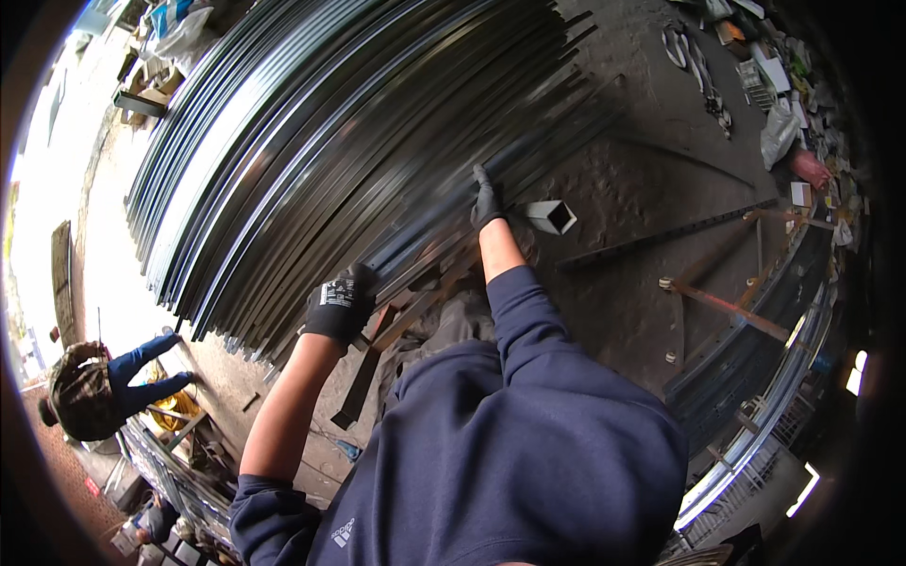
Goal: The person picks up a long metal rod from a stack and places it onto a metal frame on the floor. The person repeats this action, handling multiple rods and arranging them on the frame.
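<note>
Grey workshop floor is spreading out beneath us, and bright light is coming in along the left side. Before us a broad stack of long metal profiles is lying aslant, its upper-left part shining and its nearer part looking darker. We are working at its near edge, where a long dark bar is running from our left hand up past our right hand; its far end is blurring, so we are not making it out clearly.

Both our hands are wearing dark gloves. Our left is clenching around the bar near its lower end, knuckles facing up. Our right is touching the bar farther along, but its fingers are partly hiding, and we cannot tell whether it is grasping or only resting.

Just beside our right hand a short square tube is showing its open end. Farther right, a dark perforated rail is lying on the floor near a rusty frame. Off to our left, a co-worker in blue trousers is standing well apart from us.
</note>
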Available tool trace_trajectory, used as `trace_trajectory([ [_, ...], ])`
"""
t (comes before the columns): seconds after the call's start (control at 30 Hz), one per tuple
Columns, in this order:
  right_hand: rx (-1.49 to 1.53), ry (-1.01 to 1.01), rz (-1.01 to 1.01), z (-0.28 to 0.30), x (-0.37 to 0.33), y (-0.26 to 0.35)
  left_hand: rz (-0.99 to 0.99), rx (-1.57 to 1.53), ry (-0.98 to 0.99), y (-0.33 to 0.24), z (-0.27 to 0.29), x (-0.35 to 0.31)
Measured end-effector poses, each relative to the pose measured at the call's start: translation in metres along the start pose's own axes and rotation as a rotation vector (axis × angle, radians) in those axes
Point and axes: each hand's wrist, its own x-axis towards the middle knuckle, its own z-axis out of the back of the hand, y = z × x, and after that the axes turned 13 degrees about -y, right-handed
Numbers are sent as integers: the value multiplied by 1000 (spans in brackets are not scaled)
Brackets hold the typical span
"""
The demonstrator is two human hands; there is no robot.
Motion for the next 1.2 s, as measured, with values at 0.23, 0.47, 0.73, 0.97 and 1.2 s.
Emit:
trace_trajectory([
  [0.23, 69, 74, -482, -5, -37, 40, -107, 258, 24, -47, -62, 101],
  [0.47, 41, 40, -470, -1, 12, 10, -320, 243, -13, -40, -91, 181],
  [0.73, 303, 117, -536, 15, 33, 4, 255, -322, 439, -10, -195, 330],
  [0.97, 212, -160, -368, -2, 20, 12, 266, -542, 587, -1, -227, 338],
  [1.2, 244, -13, -382, -8, -11, 30, 256, -616, 661, 2, -229, 336],
])
